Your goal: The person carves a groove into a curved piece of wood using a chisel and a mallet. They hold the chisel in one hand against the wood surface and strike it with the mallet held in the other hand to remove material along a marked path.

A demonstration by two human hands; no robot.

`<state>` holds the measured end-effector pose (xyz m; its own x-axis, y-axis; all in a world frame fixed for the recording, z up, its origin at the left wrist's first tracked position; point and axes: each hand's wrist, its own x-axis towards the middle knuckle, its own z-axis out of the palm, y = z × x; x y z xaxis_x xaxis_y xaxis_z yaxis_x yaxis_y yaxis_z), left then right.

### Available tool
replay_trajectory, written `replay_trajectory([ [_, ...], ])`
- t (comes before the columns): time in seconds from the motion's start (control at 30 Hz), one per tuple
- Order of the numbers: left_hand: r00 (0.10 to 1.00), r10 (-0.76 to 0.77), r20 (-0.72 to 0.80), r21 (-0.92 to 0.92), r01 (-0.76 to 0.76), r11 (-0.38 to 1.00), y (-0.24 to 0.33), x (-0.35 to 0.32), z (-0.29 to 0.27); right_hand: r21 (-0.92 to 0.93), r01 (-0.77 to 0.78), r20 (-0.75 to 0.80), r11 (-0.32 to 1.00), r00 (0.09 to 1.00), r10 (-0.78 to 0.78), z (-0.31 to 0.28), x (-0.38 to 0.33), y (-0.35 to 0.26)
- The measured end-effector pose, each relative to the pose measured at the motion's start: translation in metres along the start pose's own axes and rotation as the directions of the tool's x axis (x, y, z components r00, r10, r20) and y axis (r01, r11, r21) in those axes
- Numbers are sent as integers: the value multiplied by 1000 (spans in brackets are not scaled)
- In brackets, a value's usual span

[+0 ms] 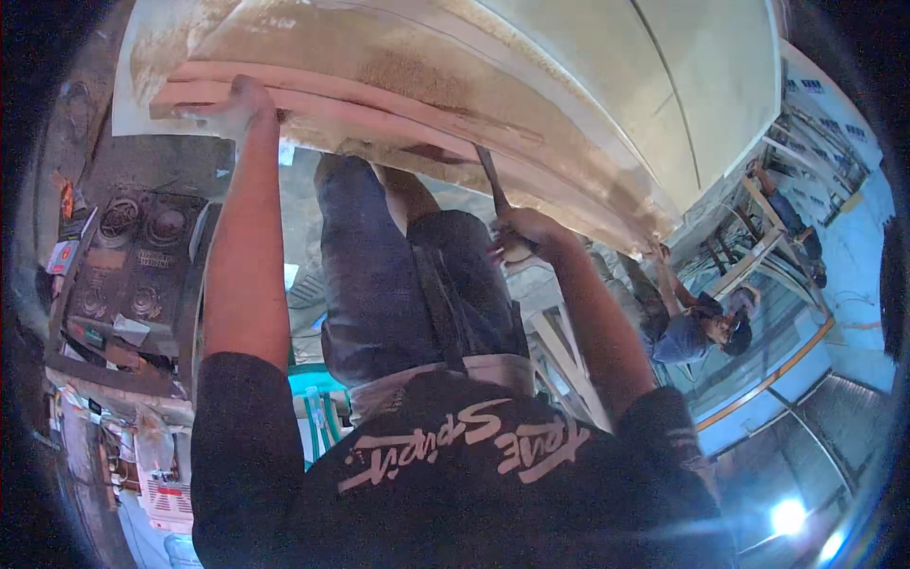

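A large pale wooden panel [569, 85] with a pinkish filler-coated edge [379, 114] spans the top of the view. My left hand [237, 104] rests flat against the left end of that pinkish edge, dusted white. My right hand [526, 232] grips the handle of a thin dark-bladed tool [491, 175], a scraper or putty knife, whose blade touches the edge near a dark red patch [438, 152]. My legs in blue jeans [379, 275] show below the panel.
A cluttered dark workbench [133, 275] with round metal parts stands at the left. A green plastic stool [318, 394] sits under me. At the right another person in a blue shirt [697, 327] crouches by the panel's far end, with wooden frames [768, 237] behind.
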<state>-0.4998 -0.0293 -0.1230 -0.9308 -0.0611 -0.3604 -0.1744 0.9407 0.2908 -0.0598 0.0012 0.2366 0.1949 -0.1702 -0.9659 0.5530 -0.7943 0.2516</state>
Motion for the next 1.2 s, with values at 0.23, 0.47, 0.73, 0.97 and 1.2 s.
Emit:
replay_trajectory([
  [0.23, 983, 185, -17, -60, -186, 981, 77, -56, -122, 210, -61, 21, 976, 998, 57, 31, 10, -33],
  [0.47, 940, 260, -220, 193, -220, 956, 63, -35, -91, -91, 93, 93, 992, 992, -84, 12, 36, -23],
  [0.73, 976, 197, -90, 35, -195, 980, 70, -21, -135, 231, -30, 143, 973, 990, -3, 21, 21, -51],
  [0.97, 898, 356, -261, 206, -308, 929, 59, -5, -103, 129, 26, 107, 991, 993, -40, 15, 13, -53],
  [1.2, 959, 271, -86, -116, -280, 953, 79, -32, -117, 184, 4, 123, 983, 992, -27, 16, 16, -47],
])
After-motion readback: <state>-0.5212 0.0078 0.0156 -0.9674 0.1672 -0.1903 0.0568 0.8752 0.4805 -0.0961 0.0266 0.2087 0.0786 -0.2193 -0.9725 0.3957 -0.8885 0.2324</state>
